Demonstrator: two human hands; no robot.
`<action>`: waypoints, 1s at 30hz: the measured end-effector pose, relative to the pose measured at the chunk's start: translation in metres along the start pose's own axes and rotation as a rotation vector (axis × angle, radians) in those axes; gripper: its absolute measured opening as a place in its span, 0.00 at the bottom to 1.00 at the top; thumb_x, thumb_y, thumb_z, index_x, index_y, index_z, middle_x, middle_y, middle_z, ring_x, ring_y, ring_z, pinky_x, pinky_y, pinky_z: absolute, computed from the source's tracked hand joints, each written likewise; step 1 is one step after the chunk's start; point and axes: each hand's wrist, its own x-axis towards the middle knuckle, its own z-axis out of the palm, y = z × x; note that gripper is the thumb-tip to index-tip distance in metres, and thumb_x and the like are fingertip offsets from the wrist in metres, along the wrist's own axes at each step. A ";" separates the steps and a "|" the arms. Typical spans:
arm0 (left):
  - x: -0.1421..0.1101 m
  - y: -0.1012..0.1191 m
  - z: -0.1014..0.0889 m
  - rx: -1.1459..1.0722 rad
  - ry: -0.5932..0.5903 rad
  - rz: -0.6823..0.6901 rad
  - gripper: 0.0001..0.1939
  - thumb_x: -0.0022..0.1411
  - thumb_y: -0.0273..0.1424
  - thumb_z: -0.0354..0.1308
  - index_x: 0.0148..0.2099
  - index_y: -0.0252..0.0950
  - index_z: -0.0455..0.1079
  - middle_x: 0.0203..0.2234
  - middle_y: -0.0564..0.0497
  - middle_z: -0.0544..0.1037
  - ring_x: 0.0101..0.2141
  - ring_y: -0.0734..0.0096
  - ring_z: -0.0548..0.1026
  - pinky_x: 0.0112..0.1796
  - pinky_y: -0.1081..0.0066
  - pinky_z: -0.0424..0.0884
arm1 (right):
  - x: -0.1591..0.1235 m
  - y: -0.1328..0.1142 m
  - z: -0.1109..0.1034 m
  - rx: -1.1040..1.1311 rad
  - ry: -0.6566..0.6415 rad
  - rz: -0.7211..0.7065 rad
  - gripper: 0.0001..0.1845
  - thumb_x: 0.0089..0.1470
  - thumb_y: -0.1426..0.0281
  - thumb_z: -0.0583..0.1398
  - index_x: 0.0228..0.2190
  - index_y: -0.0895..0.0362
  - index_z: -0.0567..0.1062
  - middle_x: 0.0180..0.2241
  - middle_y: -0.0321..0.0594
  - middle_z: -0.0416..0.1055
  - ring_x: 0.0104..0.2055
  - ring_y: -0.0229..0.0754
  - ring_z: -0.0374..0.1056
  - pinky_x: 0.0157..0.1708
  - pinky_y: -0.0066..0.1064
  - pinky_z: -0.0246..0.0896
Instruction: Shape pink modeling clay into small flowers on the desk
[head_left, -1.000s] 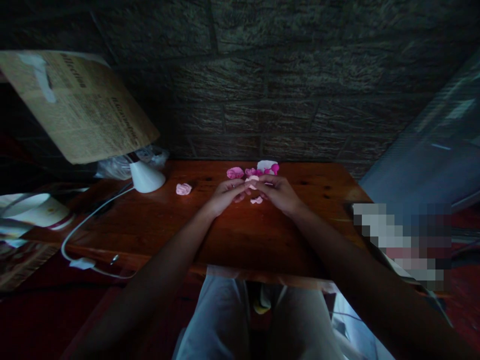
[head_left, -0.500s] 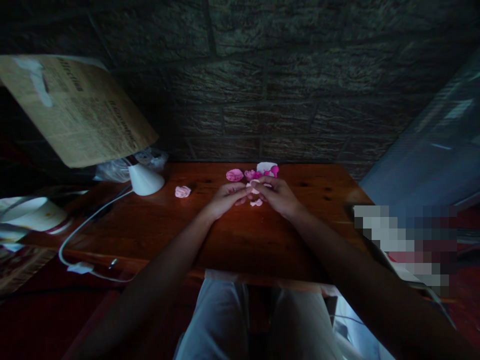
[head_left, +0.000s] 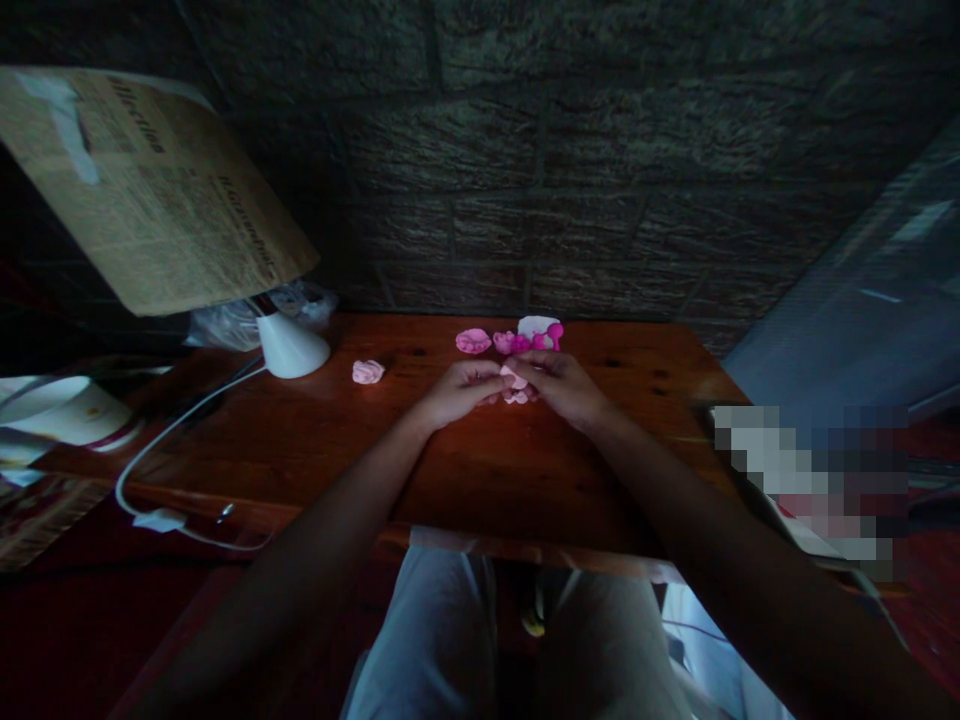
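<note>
Between the fingertips of my left hand and my right hand is a small flattened piece of pale pink clay; both hands are closed on it. Another bit of pale pink clay lies on the table just below my fingers. Behind my hands sit a round pink clay piece, several darker pink pieces and a magenta piece beside a white scrap. Off to the left lies a crumpled pale pink lump.
A lamp with a white base and a paper shade stands on the wooden table at left, its white cord hanging over the front edge. A white cup lies farther left. The stone wall rises behind.
My fingers have shifted slightly on the pale pink piece, which now shows a flatter face. The camera view has moved a little. The pieces on the table stay where they were.
</note>
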 end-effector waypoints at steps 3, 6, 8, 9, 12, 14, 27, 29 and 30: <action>0.001 -0.001 0.000 -0.003 0.007 0.009 0.20 0.59 0.47 0.68 0.32 0.33 0.77 0.25 0.51 0.77 0.24 0.77 0.67 0.26 0.74 0.60 | 0.000 0.001 0.001 -0.018 0.019 -0.027 0.26 0.49 0.45 0.69 0.30 0.57 0.79 0.23 0.35 0.73 0.24 0.36 0.67 0.26 0.29 0.63; 0.001 -0.001 0.001 -0.018 0.022 0.015 0.22 0.58 0.49 0.67 0.31 0.32 0.76 0.23 0.52 0.75 0.23 0.78 0.64 0.25 0.74 0.57 | 0.001 0.001 0.003 -0.010 0.067 -0.058 0.27 0.49 0.44 0.69 0.31 0.57 0.80 0.22 0.33 0.71 0.23 0.35 0.65 0.25 0.28 0.61; 0.002 -0.001 0.002 -0.032 0.034 0.009 0.22 0.58 0.49 0.68 0.32 0.32 0.76 0.23 0.53 0.75 0.22 0.79 0.64 0.24 0.74 0.56 | 0.000 0.000 0.004 0.017 0.094 -0.047 0.26 0.48 0.45 0.70 0.32 0.57 0.81 0.23 0.33 0.72 0.23 0.34 0.63 0.25 0.28 0.61; 0.002 -0.001 0.002 -0.038 0.041 0.003 0.23 0.57 0.50 0.68 0.32 0.32 0.76 0.23 0.52 0.75 0.22 0.79 0.64 0.24 0.74 0.56 | 0.000 0.000 0.004 0.037 0.097 -0.028 0.26 0.47 0.46 0.71 0.33 0.57 0.81 0.24 0.33 0.73 0.23 0.33 0.63 0.25 0.28 0.61; 0.002 -0.002 0.002 -0.057 0.080 -0.019 0.23 0.55 0.51 0.69 0.33 0.33 0.76 0.25 0.51 0.76 0.23 0.78 0.65 0.24 0.74 0.56 | 0.000 0.000 0.004 0.091 0.076 0.037 0.26 0.43 0.49 0.73 0.35 0.56 0.83 0.27 0.34 0.76 0.23 0.32 0.63 0.26 0.27 0.62; 0.003 -0.002 0.002 -0.062 0.132 -0.037 0.23 0.54 0.51 0.70 0.33 0.33 0.76 0.26 0.51 0.76 0.24 0.78 0.65 0.25 0.74 0.56 | 0.001 0.001 0.002 0.105 0.079 0.062 0.25 0.42 0.50 0.73 0.34 0.56 0.83 0.27 0.35 0.76 0.23 0.32 0.62 0.26 0.27 0.62; 0.005 -0.002 0.000 -0.190 0.312 -0.029 0.18 0.50 0.43 0.75 0.35 0.34 0.80 0.19 0.56 0.69 0.22 0.79 0.64 0.24 0.75 0.54 | 0.003 0.008 -0.002 0.039 0.116 0.058 0.19 0.45 0.54 0.71 0.33 0.56 0.81 0.23 0.31 0.71 0.23 0.34 0.63 0.27 0.31 0.64; 0.005 -0.002 0.000 -0.227 0.312 -0.037 0.18 0.49 0.42 0.75 0.36 0.34 0.81 0.20 0.55 0.70 0.23 0.78 0.65 0.24 0.76 0.54 | 0.003 0.007 -0.002 0.054 0.141 0.048 0.19 0.45 0.55 0.71 0.34 0.55 0.81 0.23 0.31 0.71 0.23 0.34 0.62 0.27 0.30 0.63; 0.006 -0.002 -0.001 -0.243 0.317 -0.045 0.18 0.48 0.41 0.76 0.36 0.35 0.81 0.20 0.55 0.70 0.24 0.78 0.65 0.24 0.76 0.55 | 0.003 0.006 -0.001 0.062 0.155 0.042 0.20 0.45 0.55 0.71 0.35 0.55 0.81 0.24 0.31 0.72 0.22 0.33 0.62 0.27 0.30 0.63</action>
